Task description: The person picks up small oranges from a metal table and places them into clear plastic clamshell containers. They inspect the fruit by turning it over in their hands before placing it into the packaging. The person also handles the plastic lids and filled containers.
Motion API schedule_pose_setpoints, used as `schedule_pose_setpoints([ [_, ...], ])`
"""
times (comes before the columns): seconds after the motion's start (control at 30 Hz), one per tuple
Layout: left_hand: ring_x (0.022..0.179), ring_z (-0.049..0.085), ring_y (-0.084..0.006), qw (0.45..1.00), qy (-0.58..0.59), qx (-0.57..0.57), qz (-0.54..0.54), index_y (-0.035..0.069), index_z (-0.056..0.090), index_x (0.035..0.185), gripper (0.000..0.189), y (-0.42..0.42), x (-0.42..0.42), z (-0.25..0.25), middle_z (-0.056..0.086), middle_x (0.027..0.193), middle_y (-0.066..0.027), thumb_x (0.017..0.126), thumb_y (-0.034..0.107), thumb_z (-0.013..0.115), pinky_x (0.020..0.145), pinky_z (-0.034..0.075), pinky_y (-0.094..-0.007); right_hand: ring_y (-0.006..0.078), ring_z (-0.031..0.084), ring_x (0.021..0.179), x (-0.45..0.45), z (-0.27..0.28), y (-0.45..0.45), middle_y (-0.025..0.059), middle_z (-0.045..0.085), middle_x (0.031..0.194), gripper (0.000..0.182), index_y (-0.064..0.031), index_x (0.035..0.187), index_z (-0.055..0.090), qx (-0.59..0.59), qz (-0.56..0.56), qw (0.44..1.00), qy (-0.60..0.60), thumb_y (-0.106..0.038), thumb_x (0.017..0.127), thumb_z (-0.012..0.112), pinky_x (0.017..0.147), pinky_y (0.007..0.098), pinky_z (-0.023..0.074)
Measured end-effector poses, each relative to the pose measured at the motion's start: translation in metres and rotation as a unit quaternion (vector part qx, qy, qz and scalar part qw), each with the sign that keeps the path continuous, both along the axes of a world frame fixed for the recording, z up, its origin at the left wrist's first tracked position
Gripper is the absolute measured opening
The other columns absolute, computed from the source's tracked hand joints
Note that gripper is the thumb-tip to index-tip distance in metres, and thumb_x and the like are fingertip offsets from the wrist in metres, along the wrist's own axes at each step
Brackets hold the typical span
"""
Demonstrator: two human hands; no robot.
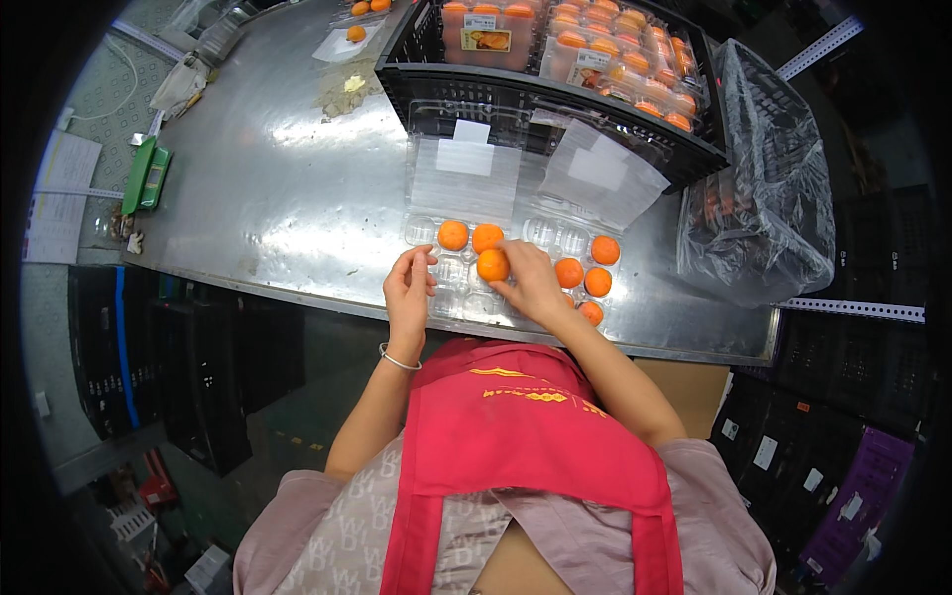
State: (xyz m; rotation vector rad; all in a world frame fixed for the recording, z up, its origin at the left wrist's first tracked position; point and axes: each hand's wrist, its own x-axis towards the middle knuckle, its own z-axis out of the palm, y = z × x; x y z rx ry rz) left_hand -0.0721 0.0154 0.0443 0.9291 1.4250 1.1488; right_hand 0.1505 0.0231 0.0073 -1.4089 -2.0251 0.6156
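My right hand [532,282] holds an orange citrus fruit [493,265] above the left clear plastic clamshell tray [450,286], between thumb and fingers. Two more citrus fruits, one at the middle [453,235] and one at the right [488,238], sit in that tray's far row. Beside its left edge is my left hand [407,290], fingers loosely bent and holding nothing. The right clamshell tray [547,232] carries several fruits, mostly along its right side; my right hand and forearm hide part of it. Both lids are folded back, with translucent liner sheets [465,190] on them.
A black plastic crate [550,111] with packed fruit boxes stands at the back right of the metal table [282,201]. Right of it is a crate wrapped in clear plastic [766,193]. A green scale [147,175] sits at the left edge. Loose fruit [356,33] lies at the back.
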Motion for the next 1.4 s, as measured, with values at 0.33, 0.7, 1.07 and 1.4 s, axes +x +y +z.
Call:
schedule_pose_setpoints([
  [0.33,0.074,0.054,-0.0055,0.996,0.073,-0.015,-0.044,0.004,0.070,0.122,0.026,-0.018,-0.006,-0.055,0.070,0.099,-0.0022,0.106,0.022,0.059,0.065,0.045,-0.0219,0.0302,0.058,0.107,-0.025,-0.013,-0.008,0.0112,0.060,0.113,0.051,-0.0046,0.118,0.063,0.028,0.018,0.994,-0.106,-0.018,0.074,0.085,0.094,0.0427,0.0445],
  [0.7,0.079,0.058,-0.0088,0.984,0.140,0.024,-0.106,0.005,0.071,0.123,0.025,-0.019,0.011,-0.068,0.073,0.101,-0.0043,0.104,0.019,0.061,0.069,0.048,-0.0248,0.0317,0.055,0.117,0.003,-0.026,-0.011,0.0124,0.059,0.124,0.054,-0.0060,0.128,0.063,0.071,-0.033,0.996,-0.034,-0.018,0.078,0.083,0.100,0.0451,0.0436],
  [1.07,0.077,0.060,-0.0103,0.985,0.108,0.045,-0.127,0.003,0.071,0.121,0.024,-0.012,0.037,-0.054,0.071,0.101,-0.0041,0.104,0.018,0.063,0.069,0.049,-0.0249,0.0325,0.055,0.115,0.186,-0.018,-0.007,0.0100,0.056,0.128,0.055,-0.0066,0.130,0.064,-0.026,-0.119,0.986,-0.113,-0.016,0.079,0.083,0.100,0.0436,0.0451],
  [1.4,0.111,0.063,-0.0359,0.835,0.301,0.303,-0.347,0.005,0.067,0.126,0.041,0.033,0.100,-0.043,0.065,0.123,-0.0139,0.085,0.001,0.071,0.095,0.053,-0.0413,0.0240,0.061,0.121,0.179,-0.023,-0.019,0.0099,0.064,0.130,0.046,-0.0046,0.131,0.060,-0.116,-0.209,0.943,0.232,-0.010,0.089,0.078,0.105,0.0363,0.0471],
])
